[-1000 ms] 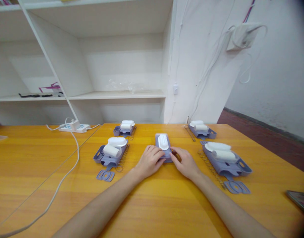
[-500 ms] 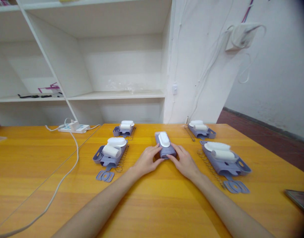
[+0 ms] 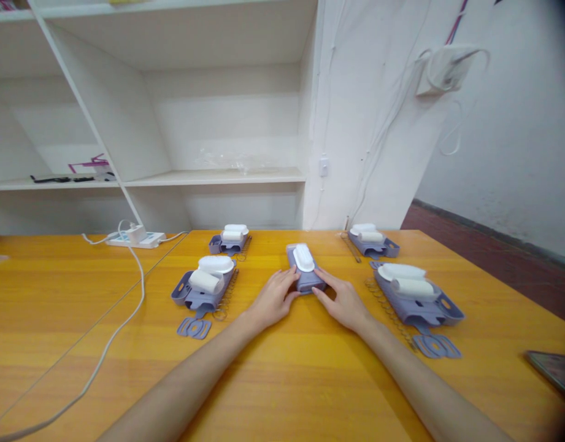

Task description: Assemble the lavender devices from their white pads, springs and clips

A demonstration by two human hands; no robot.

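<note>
A grey-purple plastic box (image 3: 310, 282) lies on the table in front of me, with a white oval piece (image 3: 303, 257) on its top. My left hand (image 3: 273, 296) holds the near left side, thumb at the bottom edge and fingers along the side. On the near right side, my right hand (image 3: 341, 299) has its fingers and thumb pressed against the box. What is under the box is hidden. To the left stands a grey-purple holder (image 3: 203, 299) carrying a white roll (image 3: 207, 282); a similar holder (image 3: 418, 307) is on the right.
Flat grey-purple rings lie by the near left (image 3: 194, 328) and near right (image 3: 436, 346) holders. Two smaller sets (image 3: 231, 244) (image 3: 373, 247) sit farther back. A white power strip (image 3: 137, 238) with a trailing cable lies left. A dark flat device (image 3: 553, 369) is at the right edge.
My right fingers have shifted slightly on the box's side. The box stays in both hands at nearly the same spot. The whole view has moved a little.
</note>
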